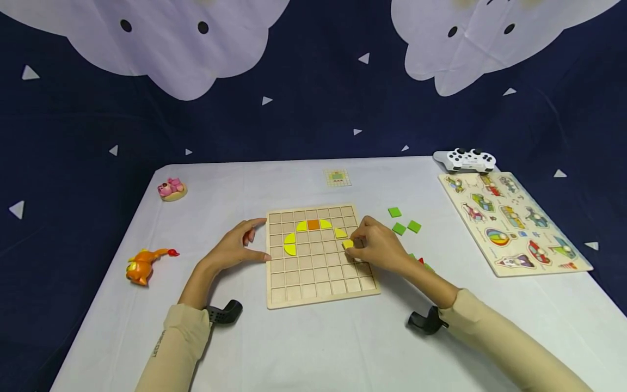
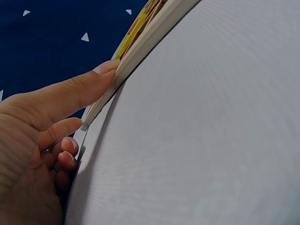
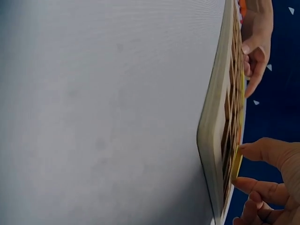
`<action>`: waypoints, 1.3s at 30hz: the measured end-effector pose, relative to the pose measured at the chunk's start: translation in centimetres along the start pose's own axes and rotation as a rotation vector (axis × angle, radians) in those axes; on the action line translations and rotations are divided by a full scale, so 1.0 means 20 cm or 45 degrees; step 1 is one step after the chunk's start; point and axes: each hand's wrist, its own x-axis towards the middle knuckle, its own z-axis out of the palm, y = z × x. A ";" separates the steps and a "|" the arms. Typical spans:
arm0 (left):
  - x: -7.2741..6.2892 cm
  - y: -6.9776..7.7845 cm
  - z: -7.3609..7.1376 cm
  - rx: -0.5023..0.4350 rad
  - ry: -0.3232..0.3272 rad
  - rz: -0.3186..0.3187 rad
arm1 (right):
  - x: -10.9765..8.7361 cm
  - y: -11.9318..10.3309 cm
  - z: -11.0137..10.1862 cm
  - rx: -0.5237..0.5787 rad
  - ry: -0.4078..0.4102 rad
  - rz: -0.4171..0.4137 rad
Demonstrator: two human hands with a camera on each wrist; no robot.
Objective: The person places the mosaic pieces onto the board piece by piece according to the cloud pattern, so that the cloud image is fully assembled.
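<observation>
A wooden grid board [image 1: 323, 283] lies on the white tablecloth, with yellow rounded pieces [image 1: 290, 249] and an orange square tile [image 1: 313, 224] set in its cells. My left hand [image 1: 234, 245] rests at the board's left edge; thumb and index fingertip touch the rim, the other fingers curl inward. Over the board's right side, my right hand [image 1: 379, 244] pinches a yellow piece [image 3: 237, 165] between thumb and index finger, close over a cell under another yellow piece [image 1: 340, 233]. In the right wrist view this piece shows edge-on.
Green square tiles [image 1: 399, 228] lie right of the board; more green and red pieces are partly hidden by my right forearm. A pattern card [image 1: 337, 177] lies behind the board. Around stand a picture puzzle [image 1: 514, 223], a white game controller [image 1: 465, 160], an orange toy [image 1: 142, 267] and a pink figurine [image 1: 171, 188].
</observation>
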 end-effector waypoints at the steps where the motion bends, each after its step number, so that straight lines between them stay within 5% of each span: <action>1: 0.00 0.00 0.00 -0.002 0.000 0.000 | 0.00 0.00 0.01 -0.004 0.003 0.003; 24: 0.00 0.00 0.00 0.016 0.014 0.013 | 0.02 -0.11 0.08 0.055 0.126 0.110; 39: -0.01 0.00 0.01 -0.001 0.015 0.048 | 0.00 -0.10 0.05 0.046 0.107 0.209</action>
